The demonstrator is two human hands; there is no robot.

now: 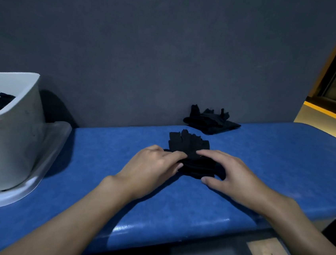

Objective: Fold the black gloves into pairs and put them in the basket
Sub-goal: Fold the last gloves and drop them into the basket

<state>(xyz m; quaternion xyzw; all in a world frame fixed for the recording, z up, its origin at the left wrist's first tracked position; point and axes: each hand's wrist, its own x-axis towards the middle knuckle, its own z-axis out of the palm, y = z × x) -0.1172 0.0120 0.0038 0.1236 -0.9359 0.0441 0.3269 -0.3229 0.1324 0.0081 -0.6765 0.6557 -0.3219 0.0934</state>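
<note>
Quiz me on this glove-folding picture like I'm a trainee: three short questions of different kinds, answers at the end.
1. True or false: the white plastic basket stands on the person's left.
2. The loose heap of black fabric gloves on the blue padded bench lies: A at the near edge; B against the grey wall; C under the basket.
3. What do the left hand and right hand both touch?
Key: 1 true; 2 B; 3 the stacked black gloves at mid-bench.
</note>
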